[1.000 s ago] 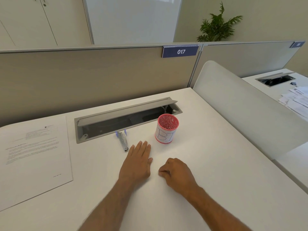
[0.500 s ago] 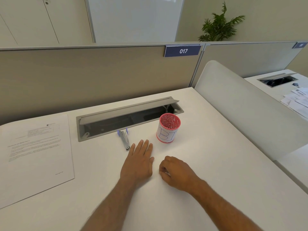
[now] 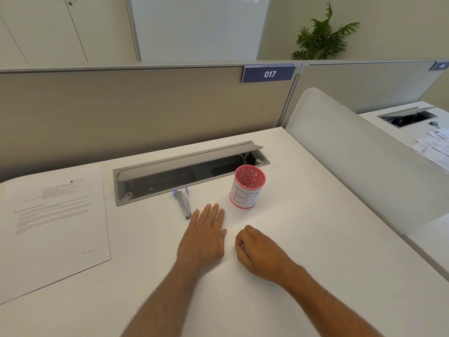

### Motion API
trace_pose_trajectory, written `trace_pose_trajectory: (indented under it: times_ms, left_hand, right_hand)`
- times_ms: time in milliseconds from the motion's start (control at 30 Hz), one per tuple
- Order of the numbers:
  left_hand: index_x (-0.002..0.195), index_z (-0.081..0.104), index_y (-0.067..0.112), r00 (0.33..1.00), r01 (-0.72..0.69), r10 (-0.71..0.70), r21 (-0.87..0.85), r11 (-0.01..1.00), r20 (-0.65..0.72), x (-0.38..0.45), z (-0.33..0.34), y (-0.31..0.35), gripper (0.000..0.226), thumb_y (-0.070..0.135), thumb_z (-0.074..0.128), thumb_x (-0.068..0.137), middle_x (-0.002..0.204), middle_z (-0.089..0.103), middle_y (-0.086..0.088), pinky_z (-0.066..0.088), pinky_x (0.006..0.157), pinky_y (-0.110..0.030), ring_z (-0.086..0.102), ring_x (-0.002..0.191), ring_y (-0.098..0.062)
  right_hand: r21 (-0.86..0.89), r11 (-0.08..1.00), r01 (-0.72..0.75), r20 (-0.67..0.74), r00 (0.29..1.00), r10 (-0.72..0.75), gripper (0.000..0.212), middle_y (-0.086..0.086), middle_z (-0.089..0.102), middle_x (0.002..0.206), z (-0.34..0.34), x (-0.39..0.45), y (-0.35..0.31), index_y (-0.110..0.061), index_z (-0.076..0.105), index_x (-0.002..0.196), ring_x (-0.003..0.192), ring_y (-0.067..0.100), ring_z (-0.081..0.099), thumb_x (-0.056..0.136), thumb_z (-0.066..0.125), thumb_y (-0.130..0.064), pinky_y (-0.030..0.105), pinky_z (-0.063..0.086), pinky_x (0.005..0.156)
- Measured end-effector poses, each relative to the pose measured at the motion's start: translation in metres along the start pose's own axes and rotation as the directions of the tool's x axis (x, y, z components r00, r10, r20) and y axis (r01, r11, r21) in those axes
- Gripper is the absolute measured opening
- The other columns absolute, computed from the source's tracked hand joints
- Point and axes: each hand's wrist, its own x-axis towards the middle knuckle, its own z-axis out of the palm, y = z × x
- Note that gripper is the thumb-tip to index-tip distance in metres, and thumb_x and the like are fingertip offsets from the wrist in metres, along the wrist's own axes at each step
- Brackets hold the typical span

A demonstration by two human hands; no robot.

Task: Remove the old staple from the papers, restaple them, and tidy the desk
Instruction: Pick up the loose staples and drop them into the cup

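Note:
The papers (image 3: 53,227) lie flat at the left of the white desk (image 3: 315,239), printed side up. A small metal stapler (image 3: 183,203) with purple tips lies just in front of the cable tray, a little left of my left fingertips. My left hand (image 3: 204,237) rests flat on the desk with its fingers straight and holds nothing. Beside it, my right hand (image 3: 260,251) rests on the desk with its fingers curled in; I see nothing in it. No staple is visible.
A red pen cup (image 3: 247,188) with a white label stands behind my hands, at the right. An open grey cable tray (image 3: 189,171) runs along the back. A beige partition and a white side divider (image 3: 352,152) bound the desk. Loose papers lie on the neighbouring desk.

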Motion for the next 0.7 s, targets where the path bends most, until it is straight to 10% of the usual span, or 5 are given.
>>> trace_pose_trajectory:
  times_ms: [267,700]
  left_hand:
    - [0.154,0.007,0.020,1.000,0.002,-0.002,-0.017,1.000,-0.007,-0.001,-0.003,0.001,0.071,0.046,-0.004,0.089,0.163,0.002,0.001,0.002,0.122,-0.041,-0.002,0.150,-0.018]
    - [0.154,0.012,0.018,1.000,-0.005,0.004,-0.018,1.000,-0.028,-0.001,-0.005,0.001,0.068,0.045,0.002,0.091,0.163,0.007,0.000,-0.001,0.122,-0.039,0.002,0.150,-0.018]
  right_hand:
    - [0.213,0.971,-0.107,-0.314,0.934,0.172,0.001,-0.002,0.052,0.093,-0.079,0.052,0.017,-0.019,0.055,0.092,0.080,0.010,0.052,0.093,0.055,-0.018,0.018,0.038,0.066]
    - [-0.018,0.960,-0.281,-0.175,0.946,0.274,0.027,0.008,0.066,0.124,-0.097,0.094,0.035,-0.016,0.064,0.120,0.110,0.024,0.062,0.095,0.055,-0.019,0.040,0.052,0.097]
